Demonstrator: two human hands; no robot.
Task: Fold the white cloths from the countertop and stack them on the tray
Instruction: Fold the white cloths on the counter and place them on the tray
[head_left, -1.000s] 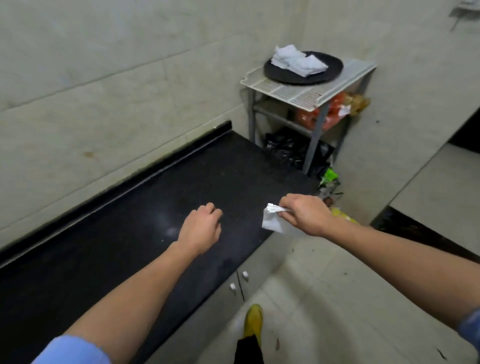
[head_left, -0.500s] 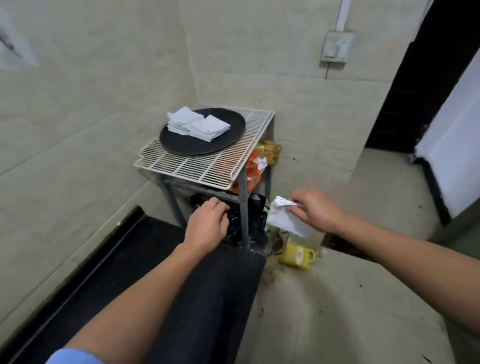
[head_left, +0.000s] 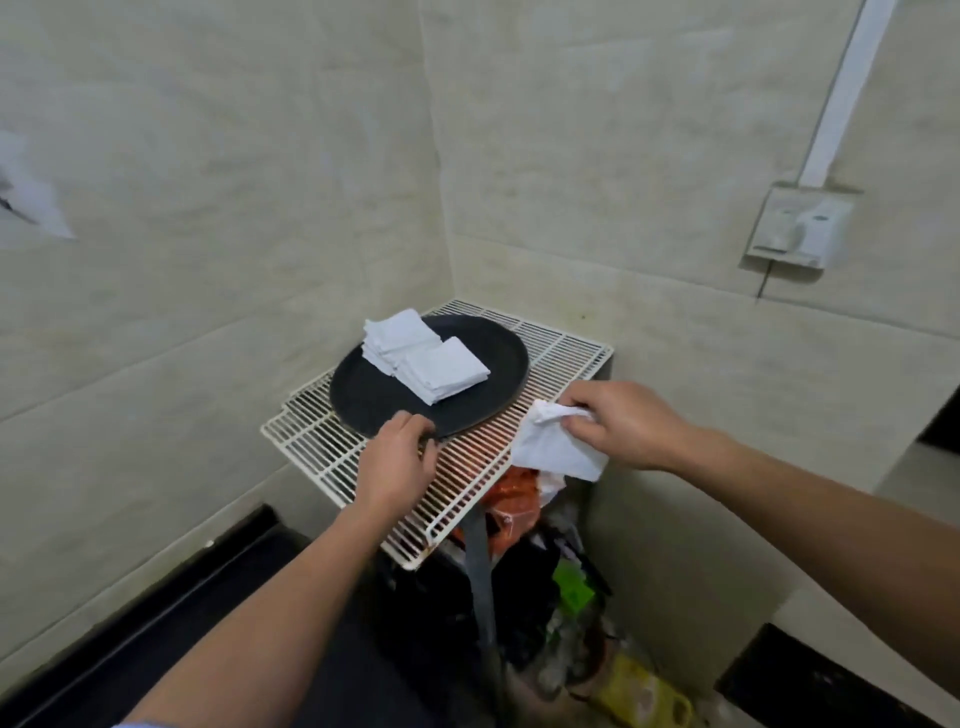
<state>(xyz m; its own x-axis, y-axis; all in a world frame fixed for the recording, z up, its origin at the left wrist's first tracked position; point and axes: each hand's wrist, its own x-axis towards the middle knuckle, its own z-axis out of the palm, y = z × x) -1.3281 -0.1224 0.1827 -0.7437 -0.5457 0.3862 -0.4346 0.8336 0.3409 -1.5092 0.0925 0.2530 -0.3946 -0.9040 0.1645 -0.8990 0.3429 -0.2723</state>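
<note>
A round black tray (head_left: 374, 395) lies on a white wire rack (head_left: 467, 467) in the room's corner. Two stacks of folded white cloths (head_left: 423, 358) sit on the tray's far half. My left hand (head_left: 397, 462) is at the tray's near rim, fingers curled at the edge; whether it grips the rim I cannot tell. My right hand (head_left: 623, 423) hovers over the rack's right edge, pinching a folded white cloth (head_left: 556, 447) that hangs below the fingers. A strip of the black countertop (head_left: 218, 618) shows at lower left.
Under the rack are an orange bag (head_left: 511, 501), black bags (head_left: 447, 608) and a yellow bottle (head_left: 644, 693) on the floor. Tiled walls meet behind the rack. A wall switch box (head_left: 795, 228) hangs at the right.
I have turned from the countertop and come close to the rack. My right hand carried the folded cloth up beside the tray. My left hand reached the tray's near rim.
</note>
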